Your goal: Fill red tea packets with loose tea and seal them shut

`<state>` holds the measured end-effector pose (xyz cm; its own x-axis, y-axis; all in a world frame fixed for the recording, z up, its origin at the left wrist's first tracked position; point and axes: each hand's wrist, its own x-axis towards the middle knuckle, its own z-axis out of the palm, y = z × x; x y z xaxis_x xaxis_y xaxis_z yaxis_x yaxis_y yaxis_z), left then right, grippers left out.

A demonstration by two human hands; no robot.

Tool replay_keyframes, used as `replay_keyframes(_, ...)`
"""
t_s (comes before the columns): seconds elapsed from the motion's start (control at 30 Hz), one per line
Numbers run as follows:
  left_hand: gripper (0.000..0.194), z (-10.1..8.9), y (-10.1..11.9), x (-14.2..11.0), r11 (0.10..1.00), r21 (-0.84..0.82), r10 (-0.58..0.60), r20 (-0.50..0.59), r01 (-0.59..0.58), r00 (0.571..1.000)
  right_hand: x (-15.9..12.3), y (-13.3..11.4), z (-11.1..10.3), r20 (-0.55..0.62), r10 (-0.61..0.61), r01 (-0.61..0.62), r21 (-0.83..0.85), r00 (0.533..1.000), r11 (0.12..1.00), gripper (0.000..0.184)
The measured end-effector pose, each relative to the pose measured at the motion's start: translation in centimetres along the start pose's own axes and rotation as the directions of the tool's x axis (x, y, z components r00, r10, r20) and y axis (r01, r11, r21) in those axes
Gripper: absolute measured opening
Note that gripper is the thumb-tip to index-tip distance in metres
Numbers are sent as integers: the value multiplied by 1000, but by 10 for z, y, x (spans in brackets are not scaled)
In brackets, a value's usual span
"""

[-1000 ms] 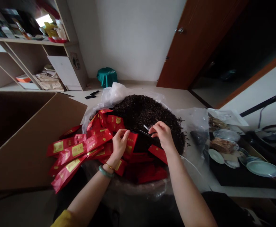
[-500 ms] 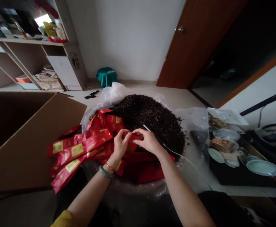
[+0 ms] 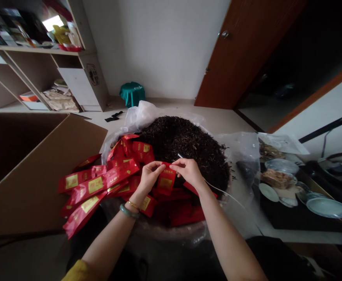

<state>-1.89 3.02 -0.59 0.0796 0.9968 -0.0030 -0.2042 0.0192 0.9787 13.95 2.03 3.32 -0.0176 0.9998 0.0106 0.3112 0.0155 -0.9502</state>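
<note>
Between my two hands hangs a small red packet (image 3: 166, 182) with a gold label facing me. My left hand (image 3: 152, 174) pinches its top left corner, and a gold bracelet and a green bangle circle that wrist. At the top right corner, my right hand (image 3: 187, 170) grips the same edge between thumb and fingers. Behind the hands rises a heap of dark, loose, dried leaf-like strands (image 3: 182, 136). Many red packets with gold labels (image 3: 96, 185) lie piled to the left of the heap. Flatter red packets (image 3: 179, 210) rest below my hands, in shadow.
Clear plastic sheeting (image 3: 143, 113) surrounds the heap. An open cardboard box (image 3: 56, 168) stands at the left. A white cable (image 3: 226, 193) runs out by my right forearm. On the right, a dark tray (image 3: 285, 218) carries dishes and a plastic tub. A wooden door (image 3: 226, 58) stands beyond.
The packet in my hands has turned so its labelled front now faces me and hangs down. My fingers have spread a little along its top edge.
</note>
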Motion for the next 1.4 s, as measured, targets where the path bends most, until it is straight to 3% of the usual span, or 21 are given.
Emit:
replay_keyframes(0.07, 39, 1, 2, -3, 996, -24, -79, 128, 82, 989, 0, -1, 3, -15, -12, 12, 12, 1000, 1000, 22)
replay_keyframes(0.13, 44, 2, 3, -6, 982, -47, -166, 268, 185, 949, 1, -2, 5, -25, -26, 27, 33, 999, 999, 21)
replay_keyframes(0.2, 48, 2, 3, -7, 963, -73, -219, 339, 258, 915, 4, 0, 4, 0, -28, 28, 46, 1000, 999, 22)
replay_keyframes(0.27, 50, 2, 3, -8, 953, -98, -244, 321, 288, 915, 9, 6, -1, 9, -28, 28, 37, 1000, 999, 27)
replay_keyframes(0.37, 50, 2, 3, -6, 942, -141, -268, 225, 303, 937, 18, 23, -15, -122, -96, 76, -156, 988, 985, 30)
replay_keyframes(0.43, 47, 3, 4, -5, 939, -162, -271, 193, 303, 943, 22, 37, -23, -179, -141, 42, -468, 974, 883, 30)
replay_keyframes(0.5, 46, 4, 5, -5, 940, -176, -260, 184, 292, 948, 23, 49, -25, -174, -32, -108, -736, 984, 668, 49)
replay_keyframes(0.57, 46, 4, 6, -5, 941, -182, -251, 184, 284, 950, 23, 57, -22, -173, 80, -190, -864, 982, 466, 59)
replay_keyframes(0.6, 46, 5, 6, -6, 943, -182, -247, 185, 280, 951, 23, 59, -20, -172, 103, -199, -892, 980, 406, 59)
replay_keyframes(0.67, 45, 5, 6, -7, 947, -175, -238, 186, 271, 953, 24, 62, -16, -154, 84, -175, -913, 984, 368, 52)
replay_keyframes(0.77, 45, 4, 5, -7, 951, -163, -233, 178, 262, 956, 27, 64, -20, -158, 24, -153, -885, 987, 440, 44)
replay_keyframes(0.9, 46, 4, 5, -5, 952, -152, -241, 175, 268, 955, 29, 57, -43, -209, -109, -72, -703, 972, 707, 42)
replay_keyframes(1.0, 48, 5, 4, -5, 950, -140, -253, 178, 279, 951, 24, 38, -59, 4, -158, 141, -471, 987, 870, 40)
replay_keyframes(1.07, 47, 5, 4, -6, 951, -125, -258, 189, 284, 947, 18, 20, -61, 188, -160, 223, -385, 969, 896, 41)
replay_keyframes(1.13, 45, 5, 4, -7, 954, -95, -260, 210, 284, 943, 12, 3, -56, 282, -155, 263, -400, 947, 878, 41)
replay_keyframes(1.27, 44, 6, 5, -9, 959, -55, -255, 258, 278, 932, 3, -17, -36, 290, -147, 266, -433, 946, 861, 32)
replay_keyframes(1.4, 43, 5, 4, -8, 953, -67, -270, 265, 297, 926, 1, -20, -26, 241, -189, 285, -466, 952, 838, 23)
